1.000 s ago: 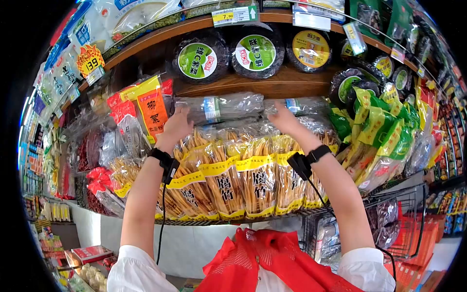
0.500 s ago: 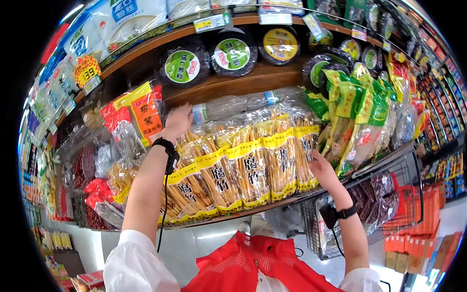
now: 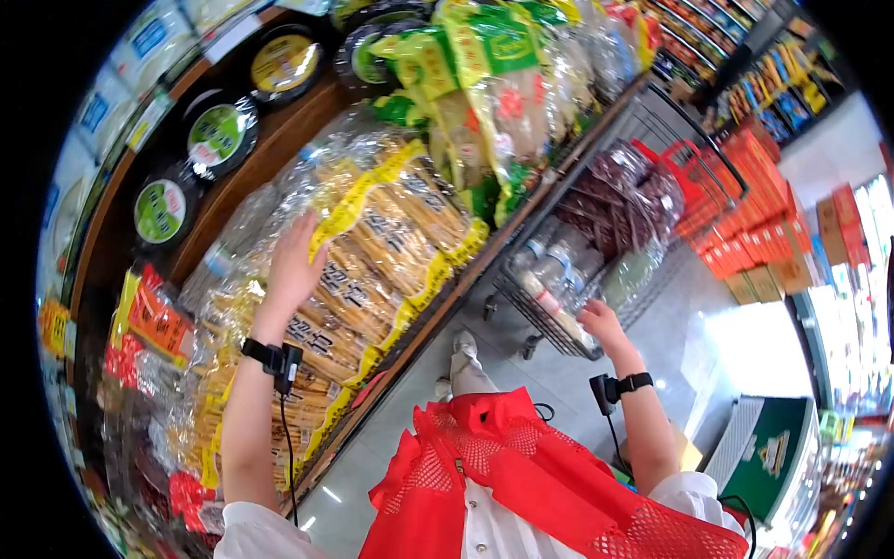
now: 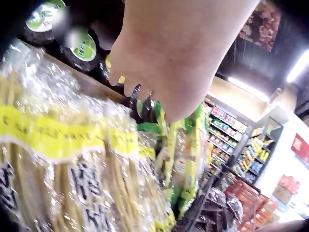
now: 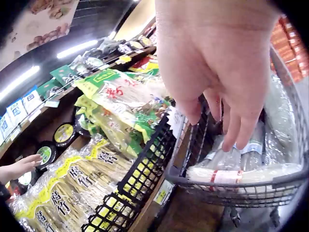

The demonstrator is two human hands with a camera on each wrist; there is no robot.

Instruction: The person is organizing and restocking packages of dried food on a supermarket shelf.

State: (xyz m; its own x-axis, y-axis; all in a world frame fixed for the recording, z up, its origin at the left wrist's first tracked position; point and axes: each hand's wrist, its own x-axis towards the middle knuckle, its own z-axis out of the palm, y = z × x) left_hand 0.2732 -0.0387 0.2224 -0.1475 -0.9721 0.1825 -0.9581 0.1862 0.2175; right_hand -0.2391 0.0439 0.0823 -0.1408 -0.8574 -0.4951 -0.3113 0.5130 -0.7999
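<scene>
My left hand (image 3: pixel 296 261) is over the clear bags of dried tofu sticks (image 3: pixel 372 228), which stand in a row with yellow bands on the shelf. Its fingers are extended and hold nothing. In the left wrist view, the back of the hand (image 4: pixel 166 63) hides part of the shelf behind. My right hand (image 3: pixel 603 326) hangs at the near end of a wire shopping cart (image 5: pixel 236 192), fingers loosely bent and pointing down. Below those fingers, clear long packs (image 5: pixel 253 147) lie in the cart, beside a pale bundle with a red-and-white band (image 5: pixel 226 177).
Dark purple bags (image 3: pixel 619 191) fill the cart's far part. Green-and-yellow bags (image 3: pixel 507 84) lean on the shelf beside the tofu sticks. Round dark packs (image 3: pixel 221 133) line the back. A black mesh guard (image 5: pixel 140 179) edges the shelf. Red boxes (image 3: pixel 745 210) are stacked beyond the cart.
The head view has swung right towards the cart. My right hand has left the clear long packs on the shelf and moved to the cart. My left hand has come forward over the tofu sticks.
</scene>
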